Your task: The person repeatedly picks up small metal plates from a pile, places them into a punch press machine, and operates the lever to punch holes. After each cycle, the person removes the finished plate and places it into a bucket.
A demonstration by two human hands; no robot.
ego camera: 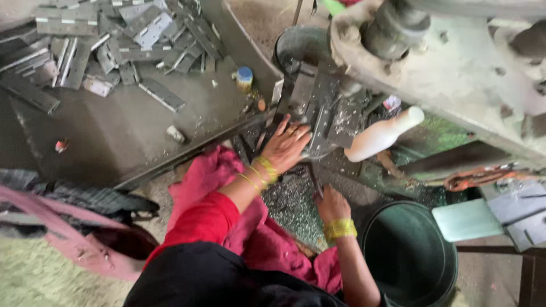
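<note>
My left hand [286,145], with yellow bangles at the wrist, lies fingers spread on a grey metal strip [320,122] on the bed of a press machine [455,62]. My right hand [331,203], also with a yellow bangle, is closed around a thin dark lever or rod [313,177] just below the machine bed. A white plastic bottle [382,134] lies tilted right of the left hand. Metal shavings [290,202] cover the surface between my hands. A red and pink cloth [227,187] drapes my lap.
A slanted metal tray [131,131] at left holds several grey metal strips [125,40] and a small blue-capped jar [244,78]. A dark green bucket [410,256] stands at lower right. A pink bag [85,239] lies at lower left. A round dark container [298,48] sits behind the machine bed.
</note>
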